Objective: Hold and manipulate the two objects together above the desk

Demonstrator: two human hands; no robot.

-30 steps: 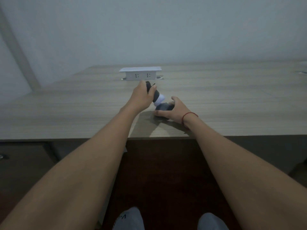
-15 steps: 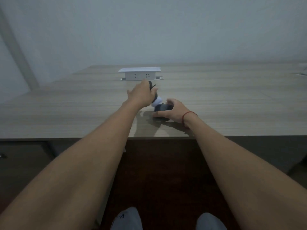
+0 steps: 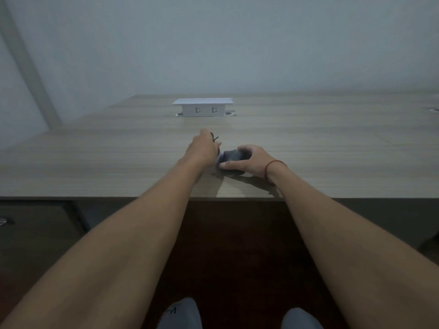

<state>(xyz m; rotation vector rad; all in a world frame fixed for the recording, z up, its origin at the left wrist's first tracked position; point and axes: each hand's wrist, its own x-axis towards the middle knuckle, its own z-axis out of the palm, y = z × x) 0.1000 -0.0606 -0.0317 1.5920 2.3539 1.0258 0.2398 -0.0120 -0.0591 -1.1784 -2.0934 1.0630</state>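
Both my hands meet on the wooden table (image 3: pixel 95 162) just past its near edge. My right hand (image 3: pixel 249 162) curls its fingers and thumb round a dark grey rounded object (image 3: pixel 234 155) with a pale bluish-white end (image 3: pixel 219 159). My left hand (image 3: pixel 203 148) grips a small dark piece (image 3: pixel 212 135) at the object's far left end; a thin dark strand (image 3: pixel 216 138) sticks out beside it. Most of that piece is hidden behind my left hand. A red cord bracelet (image 3: pixel 270 166) circles my right wrist.
A white pop-up socket box (image 3: pixel 203 108) with two outlets stands at the table's far middle. Another recessed fitting (image 3: pixel 433 109) shows at the far right edge. A plain wall rises behind. Under the table are dark panels, a handle (image 3: pixel 4 220) at left, and my knees (image 3: pixel 180 314).
The dark object has been lowered from tilted up to lying near the tabletop. My right hand has closed further over it; my left hand has dropped slightly and moved closer to me.
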